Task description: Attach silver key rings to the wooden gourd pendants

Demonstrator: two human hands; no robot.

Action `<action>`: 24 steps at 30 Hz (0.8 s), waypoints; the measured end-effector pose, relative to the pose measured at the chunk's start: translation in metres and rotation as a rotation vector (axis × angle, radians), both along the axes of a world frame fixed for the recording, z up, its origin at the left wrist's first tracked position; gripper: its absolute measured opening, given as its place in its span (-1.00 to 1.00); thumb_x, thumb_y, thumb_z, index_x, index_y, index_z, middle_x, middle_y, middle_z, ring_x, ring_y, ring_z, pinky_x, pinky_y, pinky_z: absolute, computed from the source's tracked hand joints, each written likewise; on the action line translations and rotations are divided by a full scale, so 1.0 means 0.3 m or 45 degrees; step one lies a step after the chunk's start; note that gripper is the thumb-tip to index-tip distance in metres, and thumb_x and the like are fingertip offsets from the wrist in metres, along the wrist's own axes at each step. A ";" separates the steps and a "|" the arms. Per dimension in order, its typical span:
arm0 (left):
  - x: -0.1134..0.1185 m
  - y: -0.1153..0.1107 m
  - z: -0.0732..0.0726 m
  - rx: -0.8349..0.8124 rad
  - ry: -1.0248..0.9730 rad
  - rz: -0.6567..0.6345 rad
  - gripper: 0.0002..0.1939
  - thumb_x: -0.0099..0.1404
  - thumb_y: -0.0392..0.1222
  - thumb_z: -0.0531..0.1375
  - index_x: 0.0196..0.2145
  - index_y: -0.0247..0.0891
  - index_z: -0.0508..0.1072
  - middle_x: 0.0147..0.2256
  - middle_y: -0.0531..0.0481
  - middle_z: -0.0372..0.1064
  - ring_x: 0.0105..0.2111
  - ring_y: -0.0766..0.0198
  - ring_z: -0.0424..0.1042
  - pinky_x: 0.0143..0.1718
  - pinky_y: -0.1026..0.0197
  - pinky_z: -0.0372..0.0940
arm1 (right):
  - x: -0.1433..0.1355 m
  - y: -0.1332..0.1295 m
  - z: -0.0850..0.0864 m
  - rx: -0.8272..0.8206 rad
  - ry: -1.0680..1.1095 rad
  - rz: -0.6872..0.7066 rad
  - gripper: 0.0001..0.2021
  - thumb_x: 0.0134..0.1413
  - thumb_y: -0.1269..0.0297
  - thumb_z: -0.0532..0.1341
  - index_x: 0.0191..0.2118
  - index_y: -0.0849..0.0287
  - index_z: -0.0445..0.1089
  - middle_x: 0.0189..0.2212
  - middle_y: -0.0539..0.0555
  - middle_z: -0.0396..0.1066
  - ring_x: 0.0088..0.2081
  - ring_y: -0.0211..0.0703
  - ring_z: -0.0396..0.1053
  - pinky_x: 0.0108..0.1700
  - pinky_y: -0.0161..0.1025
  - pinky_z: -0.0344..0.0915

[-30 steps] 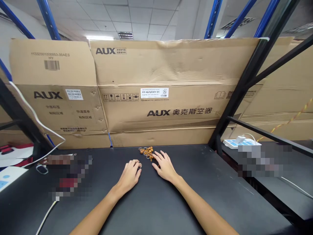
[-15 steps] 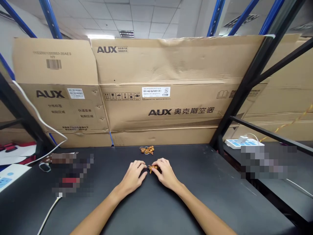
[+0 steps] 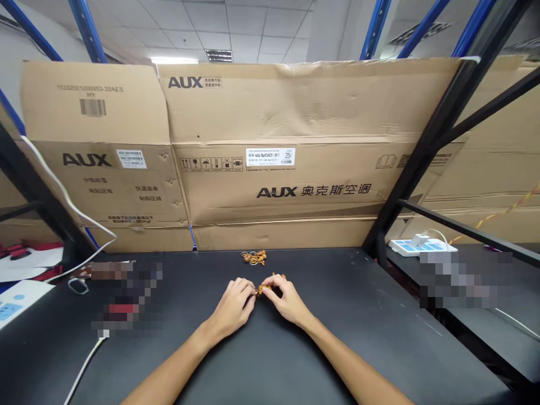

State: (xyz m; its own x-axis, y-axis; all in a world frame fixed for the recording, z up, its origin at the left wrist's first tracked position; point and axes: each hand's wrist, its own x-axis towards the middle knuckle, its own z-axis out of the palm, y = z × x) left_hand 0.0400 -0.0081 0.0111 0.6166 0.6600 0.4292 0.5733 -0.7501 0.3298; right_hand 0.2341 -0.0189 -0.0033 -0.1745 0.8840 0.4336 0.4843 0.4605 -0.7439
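Above the black tabletop, my right hand (image 3: 289,298) pinches a small brown beaded keychain (image 3: 265,289) between thumb and fingers. Part of it pokes out above the knuckles, and the rest is covered by the hand. My left hand (image 3: 235,301) is closed too, its thumb and fingertips together at the left end of the same keychain. What exactly the left fingertips grip there is very small, perhaps its ring. Farther back lies a small pile of similar keychains (image 3: 253,257) with round brown beads and metal rings.
Cardboard panels (image 3: 278,124) stand along the table's back edge. On the left are a blurred-out item (image 3: 122,298), a white cable (image 3: 84,365) and a white power strip (image 3: 19,301). Another power strip (image 3: 422,246) lies beyond the black rack post (image 3: 422,146) at right.
My left fingertips have closed in against the keychain's left end. The right hand has turned the keychain slightly, and a bit now shows above its knuckles. The pile behind stays put.
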 end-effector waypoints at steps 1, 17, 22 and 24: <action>-0.001 0.003 -0.001 -0.011 -0.015 0.003 -0.80 0.39 -0.25 -0.02 -0.28 -0.20 0.39 -0.20 -0.05 0.36 -0.20 0.17 0.31 -0.15 0.08 0.19 | 0.001 0.001 -0.003 0.001 -0.008 0.000 -0.82 0.22 0.18 0.09 -0.27 0.11 0.39 -0.32 0.03 0.44 -0.25 -0.16 0.36 -0.11 -0.18 0.25; -0.020 0.032 -0.010 -0.160 -0.080 0.033 -0.72 0.36 -0.13 0.06 -0.46 -0.21 0.44 -0.16 -0.04 0.37 -0.16 0.16 0.31 -0.08 0.03 0.20 | 0.009 -0.005 -0.008 0.147 -0.341 -0.006 -0.94 0.17 0.30 0.17 -0.24 0.10 0.37 -0.27 0.05 0.41 -0.17 -0.13 0.32 -0.05 -0.14 0.24; -0.019 0.026 -0.005 -0.122 -0.061 -0.033 -0.77 0.35 -0.24 0.02 -0.42 -0.21 0.42 -0.16 -0.04 0.36 -0.17 0.20 0.32 -0.10 0.08 0.23 | 0.013 -0.002 -0.007 0.154 -0.360 -0.012 -0.94 0.16 0.33 0.17 -0.24 0.12 0.37 -0.29 0.05 0.41 -0.19 -0.11 0.31 -0.06 -0.14 0.24; -0.018 0.022 -0.003 -0.116 -0.035 -0.043 -0.75 0.33 -0.20 0.07 -0.49 -0.22 0.40 -0.16 -0.03 0.36 -0.16 0.18 0.31 -0.12 0.07 0.23 | 0.012 -0.002 -0.010 0.160 -0.363 0.003 -0.94 0.14 0.35 0.18 -0.24 0.12 0.37 -0.30 0.05 0.41 -0.19 -0.12 0.31 -0.07 -0.15 0.24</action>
State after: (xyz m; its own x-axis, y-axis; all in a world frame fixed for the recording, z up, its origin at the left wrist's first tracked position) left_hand 0.0345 -0.0016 0.0101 0.6277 0.6764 0.3854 0.5382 -0.7347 0.4129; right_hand 0.2377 -0.0196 -0.0062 -0.3068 0.8261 0.4728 0.6643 0.5415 -0.5152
